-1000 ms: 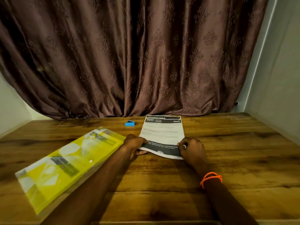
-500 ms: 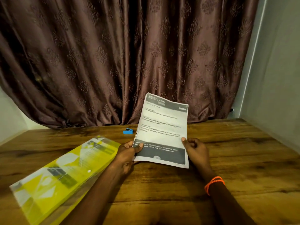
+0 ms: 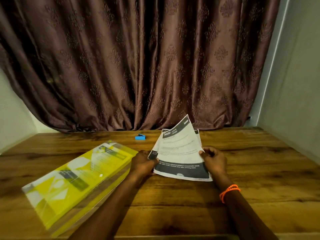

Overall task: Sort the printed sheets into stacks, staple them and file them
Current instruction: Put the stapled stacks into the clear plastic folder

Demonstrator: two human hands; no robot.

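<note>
Matt printed paper sheets [image 3: 180,149] lie over a grained, faintly shiny wooden table [image 3: 259,161], beside a glossy clear-plastic yellow folder [image 3: 76,181], a smooth blue plastic stapler [image 3: 140,137] and an embossed satin-sheen cloth curtain [image 3: 138,63]

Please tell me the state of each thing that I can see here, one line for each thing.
Printed sheets: held at both sides, fanned apart, top corner lifted off the table.
Left hand: grip pinching the sheets' left edge.
Right hand: grip pinching the sheets' right edge.
Plastic folder: lying flat on the table, untouched.
Blue stapler: lying near the curtain, untouched.
</note>
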